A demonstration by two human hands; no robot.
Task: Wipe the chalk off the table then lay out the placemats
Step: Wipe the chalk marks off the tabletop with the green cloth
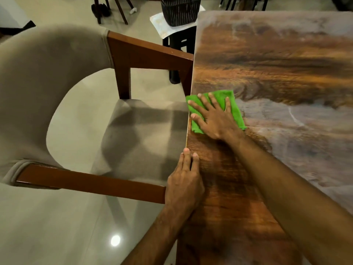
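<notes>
A green cloth (236,109) lies flat on the wooden table (267,64) near its left edge. My right hand (214,115) presses down on the cloth with fingers spread. My left hand (185,180) rests on the table's left edge closer to me, fingers together and flat, holding nothing. Whitish chalk haze (298,134) covers the table to the right of the cloth and along the far end; the strip near me looks bare brown wood. No placemats are in view.
A beige upholstered chair (57,88) with wooden arms stands against the table's left side. A dark basket (180,10) sits on a black stool (177,44) with a white mat beyond the table's far left corner. Glossy tiled floor lies to the left.
</notes>
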